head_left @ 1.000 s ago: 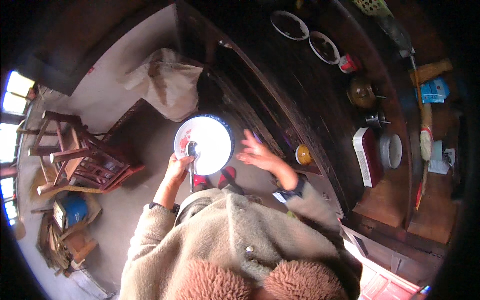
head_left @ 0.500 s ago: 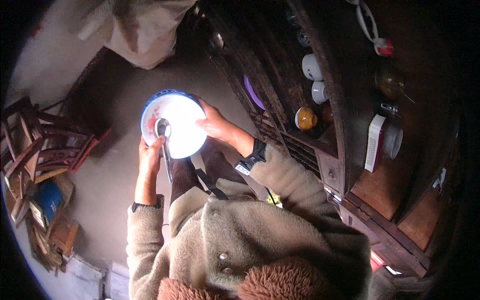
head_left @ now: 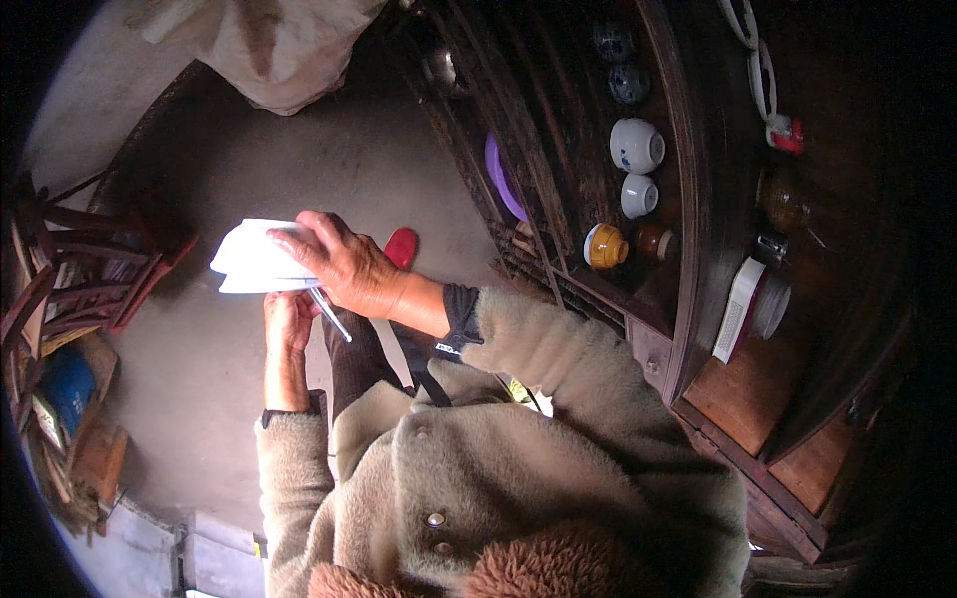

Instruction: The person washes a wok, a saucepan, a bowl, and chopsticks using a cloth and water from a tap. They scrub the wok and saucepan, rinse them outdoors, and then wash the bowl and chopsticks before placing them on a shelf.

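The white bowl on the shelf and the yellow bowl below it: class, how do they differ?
The white bowl is larger and pale with blue marks; the yellow bowl is smaller, yellow outside with a white inside. The white bowl sits further along the shelf. Both are round, open and untouched.

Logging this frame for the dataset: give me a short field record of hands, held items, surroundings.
left hand: under the white plates, holding them with a metal utensil
right hand: on top of the white plates, gripping the rim
plates: tilted, a small stack, above the floor
cupboard shelf: white bowls, yellow bowl
floor: bare concrete, red shoe tip
left side: wooden chairs
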A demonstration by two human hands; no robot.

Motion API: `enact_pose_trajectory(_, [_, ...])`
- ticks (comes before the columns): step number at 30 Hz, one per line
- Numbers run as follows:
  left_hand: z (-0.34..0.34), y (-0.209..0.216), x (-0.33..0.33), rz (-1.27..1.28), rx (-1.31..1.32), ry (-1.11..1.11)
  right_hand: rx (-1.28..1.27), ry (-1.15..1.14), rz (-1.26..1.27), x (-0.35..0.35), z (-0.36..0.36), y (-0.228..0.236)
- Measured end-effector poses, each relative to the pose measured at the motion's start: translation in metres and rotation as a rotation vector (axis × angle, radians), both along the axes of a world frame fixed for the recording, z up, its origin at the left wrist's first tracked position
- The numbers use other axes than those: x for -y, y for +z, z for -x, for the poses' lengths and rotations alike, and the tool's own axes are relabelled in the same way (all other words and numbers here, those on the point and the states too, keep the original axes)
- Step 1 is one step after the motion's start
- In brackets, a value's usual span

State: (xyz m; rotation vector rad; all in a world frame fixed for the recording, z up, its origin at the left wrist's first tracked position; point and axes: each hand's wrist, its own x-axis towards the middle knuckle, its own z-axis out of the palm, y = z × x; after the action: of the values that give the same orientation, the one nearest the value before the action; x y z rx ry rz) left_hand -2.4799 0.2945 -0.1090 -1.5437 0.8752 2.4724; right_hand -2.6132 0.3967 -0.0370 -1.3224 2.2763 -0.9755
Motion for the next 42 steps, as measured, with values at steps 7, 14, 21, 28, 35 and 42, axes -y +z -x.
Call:
enact_pose_trajectory(7, [0.006, 0.009, 0.026, -0.035, -0.037, -0.230, -0.004, -0.035, 0.051, 0.007, 0.015, -0.005])
enact_pose_trajectory(14, [-0.065, -0.029, 0.065, 0.076, 0.145, -0.027, 0.145, -0.571, 0.042, -0.082, 0.059, -0.006])
enact_pose_trajectory(21, [-0.168, -0.068, 0.086, 0.103, 0.330, 0.163, 0.177, -1.467, 0.026, -0.283, 0.101, -0.017])
enact_pose_trajectory(28, [-0.212, -0.100, 0.077, 0.113, 0.517, 0.109, 0.060, -1.824, -0.144, -0.466, 0.164, -0.055])
enact_pose_trajectory(35, [-0.234, -0.143, 0.061, 0.157, 0.589, -0.055, 0.165, -1.974, -0.149, -0.619, 0.182, -0.089])
enact_pose_trajectory(42, [-0.242, -0.169, 0.048, 0.155, 0.622, -0.177, 0.084, -1.865, -0.246, -0.715, 0.176, -0.090])
